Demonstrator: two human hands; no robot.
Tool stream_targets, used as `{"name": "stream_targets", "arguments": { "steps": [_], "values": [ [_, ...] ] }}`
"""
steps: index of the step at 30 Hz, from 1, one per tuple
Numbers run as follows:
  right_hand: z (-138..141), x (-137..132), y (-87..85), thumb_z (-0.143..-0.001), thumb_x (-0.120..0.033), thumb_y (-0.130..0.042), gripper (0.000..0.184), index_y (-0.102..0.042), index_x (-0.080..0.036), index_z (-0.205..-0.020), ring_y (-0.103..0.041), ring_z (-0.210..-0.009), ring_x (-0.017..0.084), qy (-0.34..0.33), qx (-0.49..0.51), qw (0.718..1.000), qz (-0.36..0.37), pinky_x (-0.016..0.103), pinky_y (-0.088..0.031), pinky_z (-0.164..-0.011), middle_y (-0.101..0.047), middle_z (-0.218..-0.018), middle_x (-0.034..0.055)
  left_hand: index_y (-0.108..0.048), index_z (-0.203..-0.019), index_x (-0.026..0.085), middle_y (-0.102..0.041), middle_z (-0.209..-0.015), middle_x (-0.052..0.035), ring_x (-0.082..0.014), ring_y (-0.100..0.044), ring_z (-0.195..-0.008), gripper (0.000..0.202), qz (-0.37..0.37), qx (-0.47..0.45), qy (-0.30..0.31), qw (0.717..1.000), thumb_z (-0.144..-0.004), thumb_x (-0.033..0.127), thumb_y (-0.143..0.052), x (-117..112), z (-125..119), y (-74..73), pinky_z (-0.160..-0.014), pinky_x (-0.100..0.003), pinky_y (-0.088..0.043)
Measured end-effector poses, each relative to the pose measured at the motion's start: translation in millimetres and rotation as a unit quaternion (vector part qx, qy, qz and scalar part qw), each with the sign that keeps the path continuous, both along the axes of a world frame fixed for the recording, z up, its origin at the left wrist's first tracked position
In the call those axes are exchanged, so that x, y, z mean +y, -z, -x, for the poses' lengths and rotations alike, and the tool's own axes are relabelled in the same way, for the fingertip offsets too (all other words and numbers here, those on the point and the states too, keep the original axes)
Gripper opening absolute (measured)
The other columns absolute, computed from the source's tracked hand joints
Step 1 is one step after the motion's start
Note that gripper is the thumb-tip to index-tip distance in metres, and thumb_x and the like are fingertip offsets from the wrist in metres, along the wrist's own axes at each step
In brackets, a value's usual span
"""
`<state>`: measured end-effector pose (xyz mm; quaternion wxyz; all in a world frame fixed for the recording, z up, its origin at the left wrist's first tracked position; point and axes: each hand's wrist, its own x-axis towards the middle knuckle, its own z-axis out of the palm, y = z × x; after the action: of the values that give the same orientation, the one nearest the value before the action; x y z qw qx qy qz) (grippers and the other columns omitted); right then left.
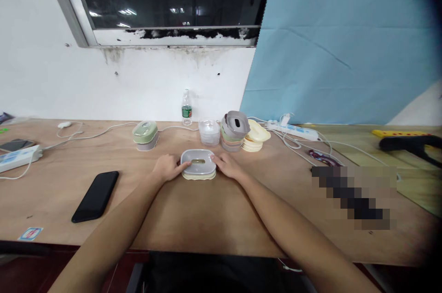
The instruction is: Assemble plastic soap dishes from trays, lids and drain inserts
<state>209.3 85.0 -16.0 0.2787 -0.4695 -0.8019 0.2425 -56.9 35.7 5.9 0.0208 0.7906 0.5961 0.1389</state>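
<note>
A small cream container with a grey lid sits on the wooden table straight ahead of me. My left hand grips its left side with curled fingers. My right hand presses against its right side the same way. Both forearms reach in from the bottom of the view. Behind it stand a green-lidded container, a clear plastic cup, a tilted stack of grey and green containers and a pile of cream lids.
A black phone lies at my left. A water bottle stands by the wall. White power strips and cables run at both ends of the table. A blurred patch covers part of the right side.
</note>
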Motion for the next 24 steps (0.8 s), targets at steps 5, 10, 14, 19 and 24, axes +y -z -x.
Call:
{"name": "stream_targets", "arguments": {
  "steps": [5,10,14,19,24],
  "values": [
    [0,3,1.3,-0.088,-0.055,-0.045,0.056,-0.044,-0.019,-0.044,-0.040,-0.043,0.011,-0.001,-0.043,0.999,-0.029,0.027,-0.019,-0.046,-0.046,-0.043,-0.0013,-0.064,-0.065,0.019,-0.067,-0.068,-0.0092,-0.0203,-0.059,-0.062,0.068,0.035,-0.001,0.033,0.999,-0.091,0.066,-0.022,2,0,3.2,-0.056,-0.029,-0.030],
    [4,2,6.2,-0.083,-0.048,-0.054,0.048,-0.047,-0.019,-0.045,-0.036,-0.044,0.009,0.015,-0.067,0.996,-0.057,0.027,-0.017,-0.047,-0.045,-0.045,-0.0026,-0.062,-0.066,0.020,-0.067,-0.068,-0.0070,-0.0195,-0.059,-0.061,0.062,0.071,-0.014,0.037,0.997,-0.092,0.062,-0.024,5,-1,5.1,-0.055,-0.029,-0.030],
    [9,2,5.3,-0.081,-0.050,-0.055,0.036,-0.059,-0.020,-0.062,-0.044,-0.052,0.012,0.113,0.009,0.985,-0.130,0.025,-0.026,-0.050,-0.053,-0.054,-0.0022,-0.061,-0.066,0.020,-0.066,-0.067,-0.0059,-0.0187,-0.058,-0.061,0.061,0.082,-0.030,0.040,0.995,-0.092,0.061,-0.024,6,0,6.0,-0.055,-0.028,-0.030],
    [24,22,-8.3,-0.086,-0.041,-0.049,0.036,-0.061,-0.018,-0.112,-0.053,-0.061,0.016,0.178,0.119,0.952,-0.219,0.027,-0.039,-0.064,-0.056,-0.062,-0.0016,-0.062,-0.069,0.020,-0.066,-0.068,-0.0058,-0.0187,-0.058,-0.061,0.061,0.080,-0.039,0.037,0.995,-0.091,0.062,-0.025,8,0,8.6,-0.056,-0.028,-0.030],
    [40,44,-14.6,-0.084,-0.035,-0.051,0.052,-0.048,-0.016,-0.133,-0.054,-0.061,0.019,0.169,0.126,0.957,-0.200,0.030,-0.041,-0.066,-0.060,-0.064,-0.0004,-0.062,-0.070,0.020,-0.066,-0.068,-0.0051,-0.0177,-0.058,-0.061,0.063,0.076,-0.065,0.043,0.994,-0.091,0.066,-0.023,10,2,12.5,-0.056,-0.027,-0.031]
  ]
}}
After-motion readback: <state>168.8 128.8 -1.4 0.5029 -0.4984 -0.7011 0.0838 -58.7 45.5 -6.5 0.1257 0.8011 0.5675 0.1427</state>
